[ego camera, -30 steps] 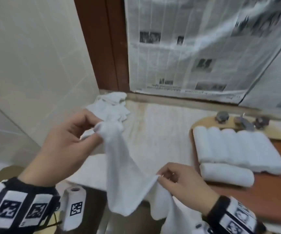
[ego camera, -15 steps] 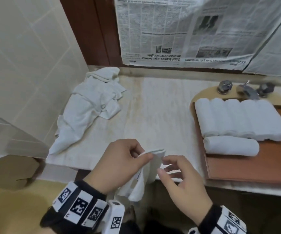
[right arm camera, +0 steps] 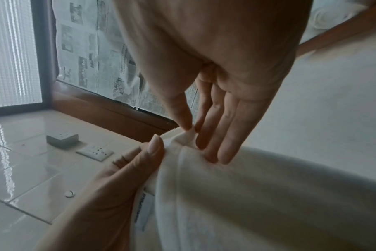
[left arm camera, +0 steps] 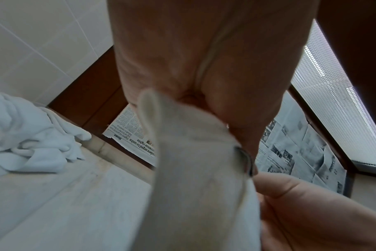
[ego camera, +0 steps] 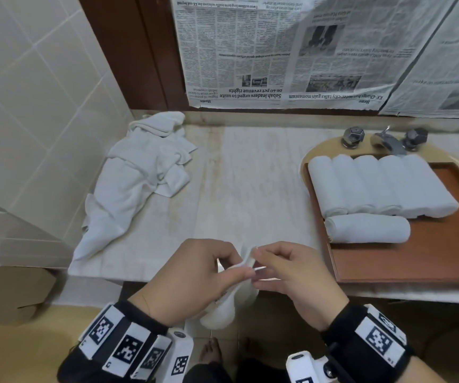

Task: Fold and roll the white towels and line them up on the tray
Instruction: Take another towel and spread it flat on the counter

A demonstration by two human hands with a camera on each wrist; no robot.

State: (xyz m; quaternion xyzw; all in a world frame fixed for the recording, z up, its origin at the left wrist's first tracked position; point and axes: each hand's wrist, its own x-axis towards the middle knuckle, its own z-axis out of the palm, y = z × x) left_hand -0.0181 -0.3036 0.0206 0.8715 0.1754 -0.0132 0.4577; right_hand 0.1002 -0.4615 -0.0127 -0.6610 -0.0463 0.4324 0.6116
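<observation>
A white towel (ego camera: 222, 308) hangs doubled over below both hands, just in front of the counter's front edge. My left hand (ego camera: 240, 265) pinches its upper corners between thumb and fingers. My right hand (ego camera: 258, 265) pinches the same top edge from the right; in the right wrist view its thumb and forefinger close on the corner (right arm camera: 190, 134). The brown tray (ego camera: 429, 261) on the right carries a row of several rolled towels (ego camera: 374, 183) and one more roll (ego camera: 369, 228) lying across in front. A heap of unfolded white towels (ego camera: 140, 175) lies at the counter's back left.
The pale stone counter (ego camera: 250, 189) stretches between the heap and the tray. A faucet with two knobs (ego camera: 385, 139) stands behind the tray. Newspaper (ego camera: 278, 51) covers the window behind. A tiled wall (ego camera: 29, 106) closes the left side; a cardboard box (ego camera: 10, 294) sits below it.
The hands, apart and raised with the towel spread between them a second ago, have come together low at the counter's front edge. The towel now hangs doubled.
</observation>
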